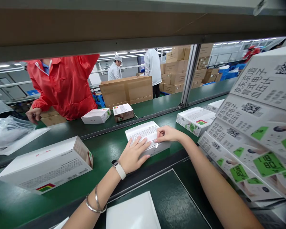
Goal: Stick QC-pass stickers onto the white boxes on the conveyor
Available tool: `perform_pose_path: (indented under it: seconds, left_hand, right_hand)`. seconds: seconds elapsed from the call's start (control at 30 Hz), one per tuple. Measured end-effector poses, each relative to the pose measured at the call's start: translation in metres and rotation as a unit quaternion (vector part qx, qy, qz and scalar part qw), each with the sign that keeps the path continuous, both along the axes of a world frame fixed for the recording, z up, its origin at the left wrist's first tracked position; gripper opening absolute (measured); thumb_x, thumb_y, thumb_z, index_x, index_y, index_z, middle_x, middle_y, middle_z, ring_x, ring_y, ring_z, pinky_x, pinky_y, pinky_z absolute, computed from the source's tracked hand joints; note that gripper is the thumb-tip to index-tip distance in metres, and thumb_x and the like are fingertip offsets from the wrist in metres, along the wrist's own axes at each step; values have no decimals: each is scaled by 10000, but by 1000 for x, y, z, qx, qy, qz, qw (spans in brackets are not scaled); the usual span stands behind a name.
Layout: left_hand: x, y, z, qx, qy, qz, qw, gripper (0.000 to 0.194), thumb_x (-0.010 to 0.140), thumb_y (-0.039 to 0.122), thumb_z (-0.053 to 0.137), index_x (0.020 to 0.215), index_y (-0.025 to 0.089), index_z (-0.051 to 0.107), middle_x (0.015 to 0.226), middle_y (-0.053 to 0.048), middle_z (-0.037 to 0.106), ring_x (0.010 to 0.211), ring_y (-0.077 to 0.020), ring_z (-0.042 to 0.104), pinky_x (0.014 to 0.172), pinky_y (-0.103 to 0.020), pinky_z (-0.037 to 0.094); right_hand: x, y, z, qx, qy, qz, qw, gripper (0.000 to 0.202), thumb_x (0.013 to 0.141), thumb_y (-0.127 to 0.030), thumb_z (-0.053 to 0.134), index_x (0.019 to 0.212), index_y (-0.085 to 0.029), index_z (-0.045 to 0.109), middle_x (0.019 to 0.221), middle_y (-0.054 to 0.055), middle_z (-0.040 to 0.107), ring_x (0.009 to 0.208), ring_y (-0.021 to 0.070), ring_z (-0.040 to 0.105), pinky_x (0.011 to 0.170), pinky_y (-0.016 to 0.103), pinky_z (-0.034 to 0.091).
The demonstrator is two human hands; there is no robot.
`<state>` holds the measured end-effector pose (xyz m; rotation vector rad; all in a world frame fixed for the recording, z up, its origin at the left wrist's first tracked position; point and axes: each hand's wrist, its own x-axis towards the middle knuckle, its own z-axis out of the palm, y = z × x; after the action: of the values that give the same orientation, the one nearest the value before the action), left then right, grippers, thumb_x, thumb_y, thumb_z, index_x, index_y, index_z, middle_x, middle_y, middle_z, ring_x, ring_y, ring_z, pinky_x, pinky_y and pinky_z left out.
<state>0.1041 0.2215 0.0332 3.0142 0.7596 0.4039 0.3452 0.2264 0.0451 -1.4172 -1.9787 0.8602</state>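
Wht. printed carton (141,129) on grn. conveyor belt (107,156). L. hand (131,156) spread flat atop; R. hand (167,134) fingertips pinched tog. at edge, contents unclear.

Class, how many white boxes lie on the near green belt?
4: left box, box under the left hand, right box, another partly hidden behind it; the box stack may hide more.

White box (141,130), green belt (109,148)

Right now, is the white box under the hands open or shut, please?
It looks shut: the white box shows no raised flap.
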Motion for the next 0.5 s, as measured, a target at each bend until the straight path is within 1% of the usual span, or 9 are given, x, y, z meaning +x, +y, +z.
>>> perform_pose_path:
  seconds: [0.17,0.3,0.37,0.43,0.5]
  left_hand:
    - [-5,1,-1,3,24,3,1000,500,853,417,370,1319,316,220,1360,-8,285,1229,-286,237,970,-509,176]
    - [-14,0,-5,24,39,15,999,491,843,403,398,1306,323,255,1363,-3,279,1213,-300,249,959,-512,192]
    - [-21,-1,-5,33,48,19,998,482,841,371,410,1300,322,270,1365,3,274,1209,-299,250,959,-507,193]
    - [-27,-1,-5,41,55,22,997,479,838,337,422,1296,319,280,1364,6,276,1205,-294,255,959,-496,201]
    - [-30,-1,-3,48,57,25,997,480,828,317,442,1286,317,302,1354,3,295,1187,-291,280,951,-482,223]
  right_hand:
    - [-13,9,0,0,-34,38,999,341,548,-474,659,560,-157,535,546,-25,539,507,95,455,452,196,325]
    - [-25,13,0,-5,-50,69,996,304,571,-442,653,587,-160,541,560,-26,541,525,102,473,455,189,326]
    - [-28,13,1,8,-66,74,995,288,584,-435,649,603,-168,544,570,-24,553,533,108,487,459,190,321]
    - [-27,13,3,48,-106,36,993,263,597,-416,647,594,-178,537,577,-20,563,537,114,490,464,196,301]
    - [-24,13,5,105,-149,-43,982,244,620,-397,633,575,-185,521,583,-15,566,542,119,482,470,205,274]
